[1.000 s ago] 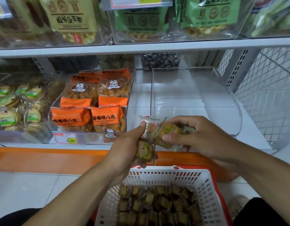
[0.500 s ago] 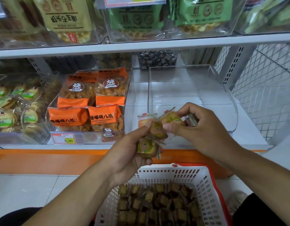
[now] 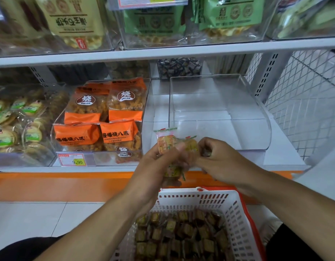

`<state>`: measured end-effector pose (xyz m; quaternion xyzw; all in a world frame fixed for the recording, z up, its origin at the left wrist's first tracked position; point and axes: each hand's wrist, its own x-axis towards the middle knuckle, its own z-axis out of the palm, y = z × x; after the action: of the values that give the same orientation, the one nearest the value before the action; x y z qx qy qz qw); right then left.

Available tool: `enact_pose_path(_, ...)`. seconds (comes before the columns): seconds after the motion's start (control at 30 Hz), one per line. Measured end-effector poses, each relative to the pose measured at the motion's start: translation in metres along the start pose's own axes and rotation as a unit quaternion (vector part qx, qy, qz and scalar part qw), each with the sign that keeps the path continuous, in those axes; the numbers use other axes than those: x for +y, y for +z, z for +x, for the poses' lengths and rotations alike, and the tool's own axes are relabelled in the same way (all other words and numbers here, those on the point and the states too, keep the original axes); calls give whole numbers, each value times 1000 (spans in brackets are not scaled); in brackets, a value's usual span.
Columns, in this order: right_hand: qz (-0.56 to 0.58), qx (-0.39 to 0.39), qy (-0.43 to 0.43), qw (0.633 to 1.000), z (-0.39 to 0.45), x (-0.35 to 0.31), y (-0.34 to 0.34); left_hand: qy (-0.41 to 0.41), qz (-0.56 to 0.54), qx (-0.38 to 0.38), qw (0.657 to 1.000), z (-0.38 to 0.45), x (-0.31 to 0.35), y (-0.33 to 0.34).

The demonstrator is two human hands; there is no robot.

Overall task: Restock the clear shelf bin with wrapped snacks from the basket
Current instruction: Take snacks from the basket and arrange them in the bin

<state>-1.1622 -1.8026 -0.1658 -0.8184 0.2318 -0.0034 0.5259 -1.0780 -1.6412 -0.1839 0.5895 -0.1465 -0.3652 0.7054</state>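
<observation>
An empty clear shelf bin point(image 3: 253, 113) stands on the lower shelf, right of centre. In front of its curved lip my left hand point(image 3: 153, 168) and my right hand point(image 3: 221, 162) meet, both closed on a small bunch of wrapped snacks point(image 3: 169, 143) in clear, yellow-orange wrappers. One snack hangs below my left fingers. Below my hands the white basket point(image 3: 236, 210) with a red rim holds several more wrapped snacks point(image 3: 181, 234).
A clear bin of orange snack bags point(image 3: 106, 117) sits to the left, with a 9.90 price tag point(image 3: 73, 160) on its front. Further left is a bin of round wrapped cakes point(image 3: 14, 125). A wire mesh panel point(image 3: 309, 95) closes the right side. An upper shelf point(image 3: 162, 51) overhangs.
My hands have drawn closer together and lifted slightly toward the clear bin's front, bunching the snacks between them. The view has shifted a little upward.
</observation>
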Motion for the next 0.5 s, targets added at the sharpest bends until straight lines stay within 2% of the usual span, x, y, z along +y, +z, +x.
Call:
enact_pose_path(0.1,3,-17,-16,1000,-3,0,6,-17,16,33,999,1,-6,0)
enact_pose_path(0.27,161,-89,31,982,2,-3,-15,-14,-4,84,996,3,-7,-2)
enact_pose_path(0.37,217,-72,2,974,4,-7,-32,-14,-25,119,992,6,-3,-7)
enact_pose_path(0.5,150,-8,-84,985,-3,-11,-29,-5,-21,120,993,7,-1,-11)
